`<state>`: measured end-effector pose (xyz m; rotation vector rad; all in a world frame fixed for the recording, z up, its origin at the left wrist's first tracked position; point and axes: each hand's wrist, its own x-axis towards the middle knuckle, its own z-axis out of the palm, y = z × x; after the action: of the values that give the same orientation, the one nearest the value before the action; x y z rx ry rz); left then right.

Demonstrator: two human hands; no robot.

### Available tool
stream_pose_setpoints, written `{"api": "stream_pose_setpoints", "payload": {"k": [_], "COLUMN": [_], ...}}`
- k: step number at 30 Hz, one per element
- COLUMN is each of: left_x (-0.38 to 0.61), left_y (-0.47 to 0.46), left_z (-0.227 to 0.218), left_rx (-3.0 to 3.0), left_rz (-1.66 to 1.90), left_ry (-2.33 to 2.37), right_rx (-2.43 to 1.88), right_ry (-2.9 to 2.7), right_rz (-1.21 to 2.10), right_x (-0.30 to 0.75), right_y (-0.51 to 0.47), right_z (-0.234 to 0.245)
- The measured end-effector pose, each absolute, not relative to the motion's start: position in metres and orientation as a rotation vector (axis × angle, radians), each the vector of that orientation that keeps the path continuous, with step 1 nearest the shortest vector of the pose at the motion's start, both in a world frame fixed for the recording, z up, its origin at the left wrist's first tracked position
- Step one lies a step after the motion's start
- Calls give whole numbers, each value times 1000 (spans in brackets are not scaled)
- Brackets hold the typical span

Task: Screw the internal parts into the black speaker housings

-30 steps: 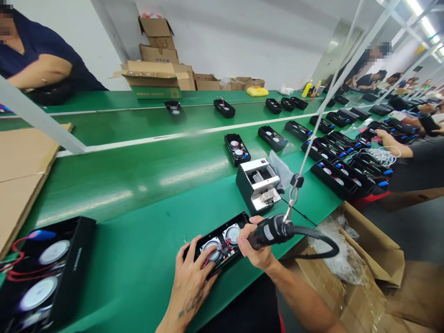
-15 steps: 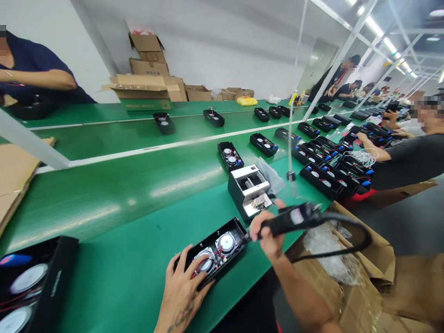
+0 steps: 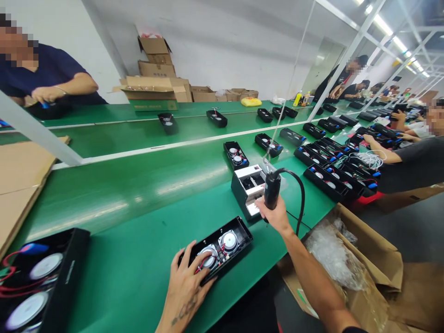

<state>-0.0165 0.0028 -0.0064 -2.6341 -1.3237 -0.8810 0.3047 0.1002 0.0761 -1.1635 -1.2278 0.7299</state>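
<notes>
A black speaker housing (image 3: 243, 245) with two round silver-and-white speakers and red and black wires lies open side up on the green bench. My left hand (image 3: 190, 270) grips its near-left end, fingers over one rim and the thumb across the lower speaker. In my right hand (image 3: 277, 215) is a black electric screwdriver (image 3: 272, 190), held upright with its cable curving to the right. The screwdriver is apart from the housing, in front of the screw feeder (image 3: 241, 187), a black and white box. My right hand hides part of the feeder's front; the screwdriver's tip points down below my fist.
Another speaker housing (image 3: 74, 273) stands at the near left. Behind the feeder is one more housing (image 3: 236, 156); several others crowd the right, near a co-worker's arm (image 3: 385, 150). An open carton (image 3: 371, 249) with plastic wrap sits below the bench edge. A white post (image 3: 41, 129) slants at left.
My right hand has lifted the screwdriver off the housing's right end and swung it upright toward the screw feeder. My left hand stays on the housing.
</notes>
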Motion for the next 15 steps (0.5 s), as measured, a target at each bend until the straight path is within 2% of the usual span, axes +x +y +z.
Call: {"api": "stream_pose_setpoints", "payload": {"k": [3, 10, 15], "left_x": [-16, -16, -18], "left_y": [1, 2, 4], "left_z": [-5, -8, -10], "left_rx": [-2640, -2632, -2643], "left_rz": [-862, -875, -875], "left_ry": [-1336, -1328, -1328], "right_rx": [-1098, -990, -1100], "right_ry": [-1202, -957, -1051], "right_rz": [826, 402, 444], "right_x": [305, 311, 314], "right_y": [81, 118, 138], "right_z": [84, 101, 103]}}
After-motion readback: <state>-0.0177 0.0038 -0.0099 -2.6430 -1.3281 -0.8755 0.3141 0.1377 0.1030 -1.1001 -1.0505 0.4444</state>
